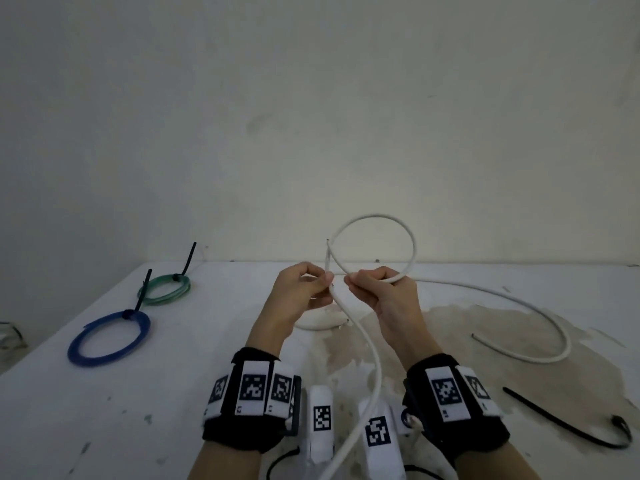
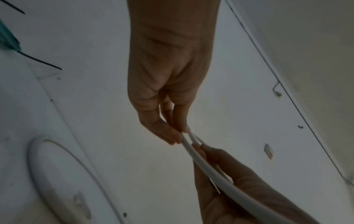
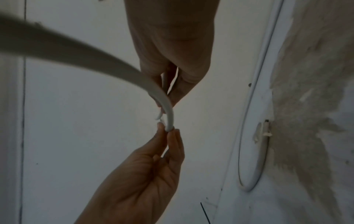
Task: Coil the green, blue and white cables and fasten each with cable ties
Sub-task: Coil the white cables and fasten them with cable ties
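Both hands hold the white cable (image 1: 381, 216) in the air over the table, where it forms one loop above them. My left hand (image 1: 327, 278) pinches it near a bare end that sticks up. My right hand (image 1: 349, 280) pinches the strand just to the right, where the loop crosses. In the left wrist view my left hand (image 2: 182, 136) meets the white cable (image 2: 210, 171). In the right wrist view my right hand (image 3: 166, 103) grips the white cable (image 3: 169, 116). The green coil (image 1: 164, 289) and blue coil (image 1: 109, 337) lie tied at the left.
One length of white cable trails right across the stained table (image 1: 450, 341), another hangs down toward me. A loose black cable tie (image 1: 568, 427) lies at the front right. A white curved piece (image 1: 322, 322) lies behind my hands. The wall stands right behind the table.
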